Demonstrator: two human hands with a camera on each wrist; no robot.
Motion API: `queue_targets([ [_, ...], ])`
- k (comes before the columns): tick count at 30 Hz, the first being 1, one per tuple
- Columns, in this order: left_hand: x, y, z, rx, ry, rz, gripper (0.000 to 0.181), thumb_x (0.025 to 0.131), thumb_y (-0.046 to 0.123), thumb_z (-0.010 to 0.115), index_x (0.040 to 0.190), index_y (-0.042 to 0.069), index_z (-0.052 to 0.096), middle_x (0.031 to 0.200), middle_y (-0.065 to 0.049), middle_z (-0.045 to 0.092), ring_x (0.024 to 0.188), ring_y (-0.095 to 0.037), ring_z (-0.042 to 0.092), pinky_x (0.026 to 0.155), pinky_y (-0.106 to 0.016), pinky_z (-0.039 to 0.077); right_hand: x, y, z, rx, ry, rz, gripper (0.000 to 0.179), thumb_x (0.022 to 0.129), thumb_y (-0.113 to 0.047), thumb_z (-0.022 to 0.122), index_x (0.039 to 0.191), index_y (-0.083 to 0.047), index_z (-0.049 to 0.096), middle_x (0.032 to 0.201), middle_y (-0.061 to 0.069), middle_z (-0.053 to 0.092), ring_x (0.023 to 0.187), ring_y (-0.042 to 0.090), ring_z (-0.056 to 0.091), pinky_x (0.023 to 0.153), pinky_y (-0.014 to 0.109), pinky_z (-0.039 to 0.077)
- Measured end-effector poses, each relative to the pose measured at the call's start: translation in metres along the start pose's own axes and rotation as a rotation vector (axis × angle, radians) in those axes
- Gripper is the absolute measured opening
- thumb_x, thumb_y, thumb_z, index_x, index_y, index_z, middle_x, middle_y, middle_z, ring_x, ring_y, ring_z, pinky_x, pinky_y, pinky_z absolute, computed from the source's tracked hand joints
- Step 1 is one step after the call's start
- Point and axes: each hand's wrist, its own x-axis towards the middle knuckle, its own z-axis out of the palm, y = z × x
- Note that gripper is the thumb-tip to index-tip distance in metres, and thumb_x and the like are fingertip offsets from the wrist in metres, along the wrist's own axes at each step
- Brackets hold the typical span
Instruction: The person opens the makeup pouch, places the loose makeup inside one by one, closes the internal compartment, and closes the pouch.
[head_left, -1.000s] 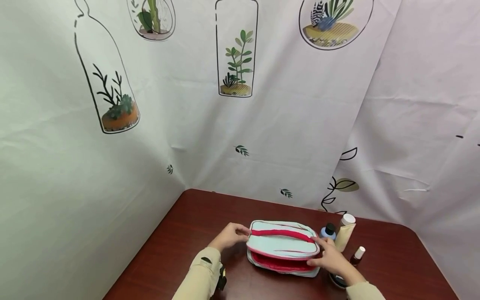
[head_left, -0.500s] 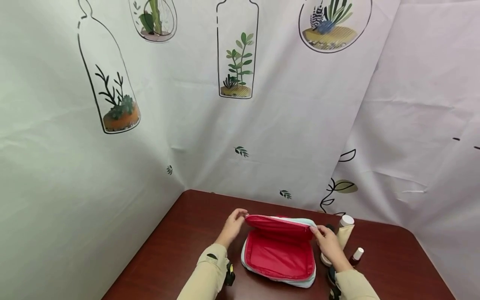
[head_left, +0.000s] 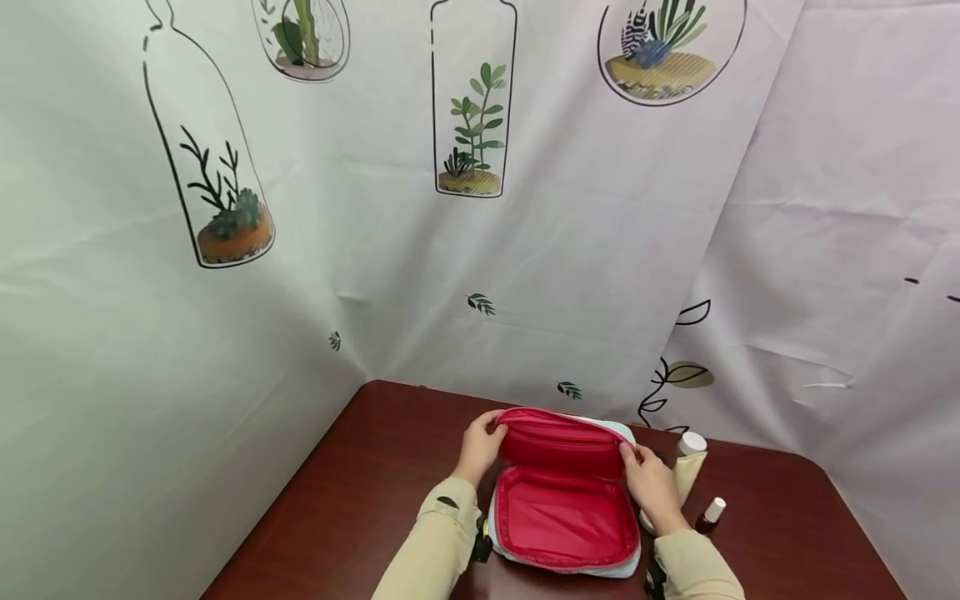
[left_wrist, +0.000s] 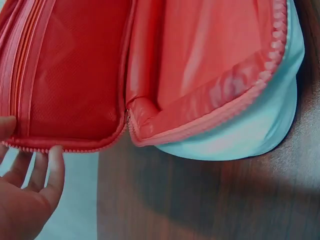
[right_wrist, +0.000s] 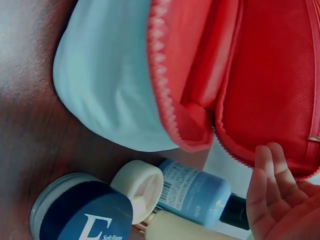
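A light-blue zip pouch with a red lining (head_left: 566,517) lies open on the dark wooden table (head_left: 360,483). Its lid (head_left: 562,446) stands raised toward the wall. My left hand (head_left: 487,429) pinches the lid's left corner, and my right hand (head_left: 633,457) holds its right corner. In the left wrist view the thumb and fingers (left_wrist: 50,175) bracket the zipper edge of the red mesh lid (left_wrist: 70,75), beside the pale blue shell (left_wrist: 240,135). The right wrist view has my right hand's fingers (right_wrist: 267,190) behind the lid edge. The pouch's inside looks bare.
Right of the pouch stand a cream tube (head_left: 690,462) and a small dark nail-polish bottle (head_left: 708,515). The right wrist view also shows a blue bottle (right_wrist: 195,192) and a jar with a dark-blue lid (right_wrist: 82,210). Printed curtains close in the table's back and left.
The pouch went from nearly closed to wide open. Both hands lifted the lid up and back toward the wall, and the red lining is now exposed.
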Motion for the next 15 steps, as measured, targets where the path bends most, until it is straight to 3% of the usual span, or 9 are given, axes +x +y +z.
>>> queue_targets([
  [3,0.0,-0.001,0.006,-0.025,0.011,-0.012,0.031,0.089,-0.002,0.055,0.12,0.001,0.057,0.102,-0.017,0.06,0.097,-0.034,0.057,0.08,-0.043,0.047,0.0,0.001,0.001,0.013,-0.009,-0.012,0.055,0.097,-0.033,0.04,0.129,0.013,0.041,0.104,0.029,0.058,0.101,0.044,0.053,0.086,0.053,0.04],
  [7,0.001,0.0,0.01,-0.058,-0.021,0.004,0.036,0.09,-0.005,0.052,0.125,0.002,0.052,0.108,-0.019,0.059,0.101,-0.037,0.055,0.083,-0.047,0.045,-0.002,-0.003,-0.011,0.04,0.002,-0.031,0.054,0.093,-0.024,0.049,0.132,0.012,0.037,0.086,0.016,0.062,0.074,0.027,0.06,0.069,0.041,0.046],
  [10,0.003,0.0,0.011,-0.074,-0.06,0.0,0.037,0.091,-0.004,0.05,0.127,0.003,0.053,0.119,-0.021,0.056,0.108,-0.036,0.053,0.087,-0.047,0.044,0.0,-0.003,-0.03,0.181,-0.006,-0.045,0.051,0.092,-0.018,0.052,0.132,0.01,0.039,0.083,0.016,0.065,0.061,0.02,0.061,0.058,0.035,0.049],
  [12,0.005,0.0,0.01,-0.083,-0.081,-0.005,0.038,0.092,-0.003,0.049,0.128,0.004,0.054,0.125,-0.021,0.053,0.114,-0.035,0.05,0.091,-0.047,0.042,0.004,0.004,-0.045,0.341,-0.004,-0.057,0.048,0.092,-0.017,0.053,0.13,0.009,0.042,0.082,0.014,0.067,0.057,0.018,0.063,0.053,0.033,0.05],
  [14,0.006,0.0,0.009,-0.088,-0.096,-0.013,0.037,0.093,-0.002,0.048,0.129,0.004,0.054,0.128,-0.021,0.052,0.117,-0.035,0.048,0.093,-0.047,0.04,0.014,0.023,-0.056,0.541,0.026,-0.117,0.041,0.092,-0.015,0.055,0.127,0.004,0.05,0.078,0.01,0.068,0.058,0.016,0.064,0.048,0.03,0.05],
  [15,0.007,-0.001,0.008,-0.088,-0.101,-0.013,0.037,0.093,-0.002,0.048,0.129,0.004,0.054,0.129,-0.021,0.051,0.118,-0.035,0.047,0.094,-0.047,0.04,0.017,0.03,-0.062,0.574,0.062,-0.131,0.039,0.092,-0.016,0.056,0.126,0.004,0.052,0.076,0.007,0.068,0.057,0.013,0.064,0.048,0.029,0.05],
])
